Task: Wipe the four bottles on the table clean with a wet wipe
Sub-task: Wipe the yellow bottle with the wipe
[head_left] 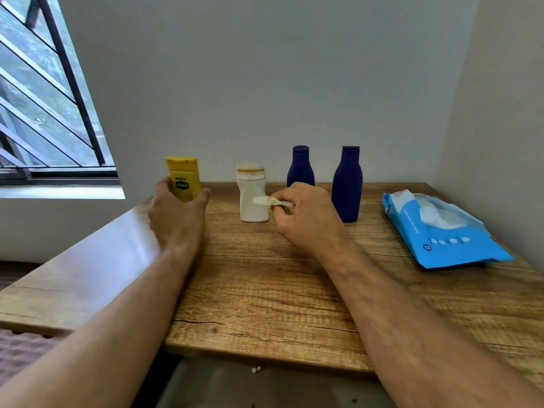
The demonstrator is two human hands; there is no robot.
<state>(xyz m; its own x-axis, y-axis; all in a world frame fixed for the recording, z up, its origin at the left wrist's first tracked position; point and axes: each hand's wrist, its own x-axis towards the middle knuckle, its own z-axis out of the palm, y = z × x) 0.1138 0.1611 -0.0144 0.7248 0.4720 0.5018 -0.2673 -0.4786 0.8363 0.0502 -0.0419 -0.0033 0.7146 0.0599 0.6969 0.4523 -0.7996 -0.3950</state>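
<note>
On the wooden table (265, 290), four bottles stand upright in a row along the back edge by the wall: a yellow bottle (182, 178), a white bottle (252, 195), a near blue bottle (347, 184) and a far blue bottle (300, 166). Left hand (176, 213) wraps the yellow bottle, fingers on its far side and thumb on the near side, probably to lift it or hold it steady for wiping; motion blur hides how firmly it grips. Right hand (306, 213) hovers between the white bottle and the near blue bottle, thumb and curled fingers pinching a small crumpled wipe (265, 201) whose free end lies in front of the white bottle; whether it touches cannot be told. Pack of wipes (441, 228) lies flat at the right edge, flap open and a sheet protruding, within reach for a fresh one. Judged from this arrangement, the yellow bottle is the one being taken up for cleaning.
</note>
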